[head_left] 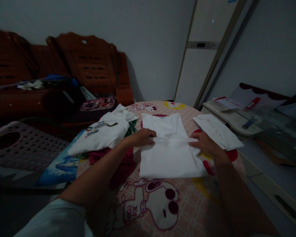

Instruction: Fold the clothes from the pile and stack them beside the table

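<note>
A white T-shirt (172, 161) lies on the patterned tablecloth in front of me, its lower part folded up over itself and its neckline pointing away. My left hand (143, 137) pinches the left end of the folded edge between thumb and fingers. At the right end of the same edge, my right hand (204, 143) grips the cloth in a similar way. Beside my left forearm is a loose heap of white clothes (106, 128) with dark red cloth (123, 161) under it. A folded white garment (218, 131) rests to the right of my right hand.
The round table (187, 210) has a pink cartoon-dog cover. Wooden chairs (88, 65) holding clothes stand at the back left, with a pale woven basket (27, 144) nearer. A tall air conditioner (199, 65) stands behind; a glass-topped stand (266, 121) is at the right.
</note>
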`<move>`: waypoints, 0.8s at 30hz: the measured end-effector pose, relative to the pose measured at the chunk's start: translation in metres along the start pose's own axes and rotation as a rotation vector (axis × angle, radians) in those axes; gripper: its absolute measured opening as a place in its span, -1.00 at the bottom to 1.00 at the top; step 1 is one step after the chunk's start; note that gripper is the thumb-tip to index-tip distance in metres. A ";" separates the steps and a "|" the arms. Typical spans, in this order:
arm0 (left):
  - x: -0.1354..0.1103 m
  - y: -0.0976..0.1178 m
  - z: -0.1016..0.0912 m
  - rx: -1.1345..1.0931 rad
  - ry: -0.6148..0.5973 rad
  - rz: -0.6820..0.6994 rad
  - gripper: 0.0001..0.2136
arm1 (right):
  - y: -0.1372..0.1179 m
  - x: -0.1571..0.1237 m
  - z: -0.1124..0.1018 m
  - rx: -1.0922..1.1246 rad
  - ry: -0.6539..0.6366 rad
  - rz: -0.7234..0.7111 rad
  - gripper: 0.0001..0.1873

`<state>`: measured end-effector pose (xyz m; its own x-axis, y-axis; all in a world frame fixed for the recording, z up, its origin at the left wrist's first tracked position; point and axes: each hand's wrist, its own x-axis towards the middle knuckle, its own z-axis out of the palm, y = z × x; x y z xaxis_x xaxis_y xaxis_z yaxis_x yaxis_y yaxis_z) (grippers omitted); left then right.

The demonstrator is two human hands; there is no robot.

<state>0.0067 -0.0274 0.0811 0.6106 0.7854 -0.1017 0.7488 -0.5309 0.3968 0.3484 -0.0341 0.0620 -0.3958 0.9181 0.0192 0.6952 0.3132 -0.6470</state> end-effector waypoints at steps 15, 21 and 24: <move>0.082 -0.046 -0.060 0.180 0.546 -0.244 -0.71 | -0.018 0.140 -0.038 -0.364 0.536 0.081 -0.64; 0.108 -0.067 -0.047 0.210 0.516 -0.371 -0.67 | 0.000 0.182 -0.008 -0.416 0.589 0.141 -0.59; 0.119 -0.075 -0.053 0.177 0.530 -0.388 -0.68 | 0.008 0.197 -0.003 -0.441 0.628 0.128 -0.58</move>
<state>0.0095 0.1228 0.0873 0.1140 0.9556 0.2716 0.9466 -0.1875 0.2623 0.2780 0.1499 0.0627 0.0264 0.8780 0.4779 0.9390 0.1421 -0.3131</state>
